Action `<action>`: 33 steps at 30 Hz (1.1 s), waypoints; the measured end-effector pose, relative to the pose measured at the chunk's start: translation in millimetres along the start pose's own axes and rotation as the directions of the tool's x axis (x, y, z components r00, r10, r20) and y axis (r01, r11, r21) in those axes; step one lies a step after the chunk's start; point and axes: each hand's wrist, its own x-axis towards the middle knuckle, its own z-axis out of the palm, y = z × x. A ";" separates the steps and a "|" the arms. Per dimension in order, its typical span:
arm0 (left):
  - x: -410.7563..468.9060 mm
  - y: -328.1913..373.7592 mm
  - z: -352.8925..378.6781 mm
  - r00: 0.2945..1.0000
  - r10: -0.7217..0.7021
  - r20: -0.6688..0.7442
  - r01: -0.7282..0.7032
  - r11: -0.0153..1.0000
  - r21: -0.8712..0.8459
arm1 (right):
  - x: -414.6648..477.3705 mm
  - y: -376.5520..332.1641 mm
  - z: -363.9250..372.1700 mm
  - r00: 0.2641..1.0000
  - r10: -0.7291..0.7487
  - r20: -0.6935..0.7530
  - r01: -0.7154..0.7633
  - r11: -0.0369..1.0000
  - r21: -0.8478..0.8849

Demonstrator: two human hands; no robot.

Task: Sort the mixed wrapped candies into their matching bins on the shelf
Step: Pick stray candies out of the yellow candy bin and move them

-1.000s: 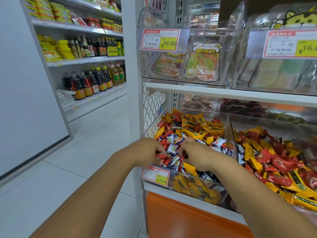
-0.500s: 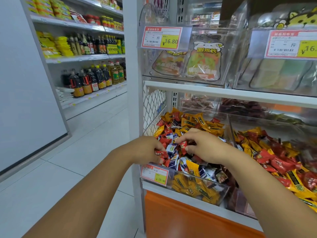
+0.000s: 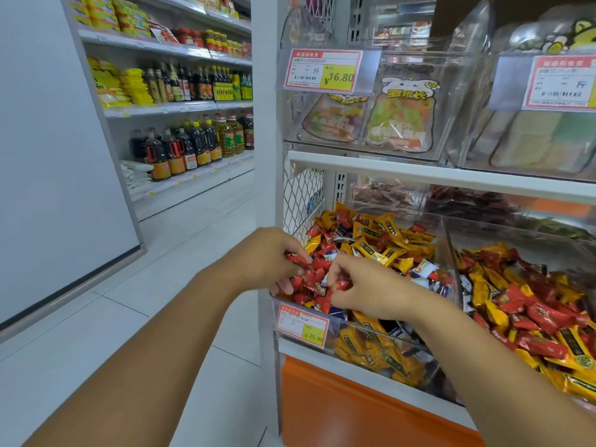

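A clear left bin [image 3: 358,332] on the lower shelf holds mixed yellow, red and blue-white wrapped candies [image 3: 383,246]. My left hand [image 3: 271,256] hovers over the bin's front left corner and grips a bunch of red candies [image 3: 309,279]. My right hand [image 3: 371,291] is just to its right and pinches one red candy [image 3: 340,284] between thumb and fingertips, close to the bunch. A second clear bin [image 3: 451,253] to the right is filled with red and yellow candies [image 3: 529,304].
Price tags [image 3: 303,324] hang on the bin fronts. Clear bins [image 3: 416,150] with bagged sweets stand on the shelf above. An orange panel [image 3: 354,411] runs below the bins. To the left lie a white tiled aisle [image 3: 161,285] and shelves of bottles [image 3: 190,143].
My right hand drew back from the candy pile toward my left hand with a red candy pinched in it. The left hand rose slightly, and more red candies show in its grip.
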 end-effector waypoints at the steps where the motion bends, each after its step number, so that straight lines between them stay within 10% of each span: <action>1: -1.4 -0.2 -2.5 1.000 0.004 -0.005 -0.005 1.000 -0.013 | 1.0 0.2 2.2 0.999 0.024 0.040 -0.023 1.000 -0.013; 7: -4.4 -4.2 -1.4 1.000 0.006 0.014 -0.006 0.999 -0.032 | 0.6 -3.2 -1.7 0.979 0.087 0.182 -0.043 0.971 -0.233; 14: -3.5 -2.8 -0.3 1.000 0.027 -0.002 -0.027 0.999 -0.047 | 3.1 -2.2 15.7 0.997 0.047 -0.053 -0.064 0.913 -0.402; 33: 24.9 84.8 46.6 0.971 0.233 -0.059 -0.239 0.962 -0.129 | -75.0 53.9 -68.6 0.876 0.112 -0.470 -0.095 0.994 0.058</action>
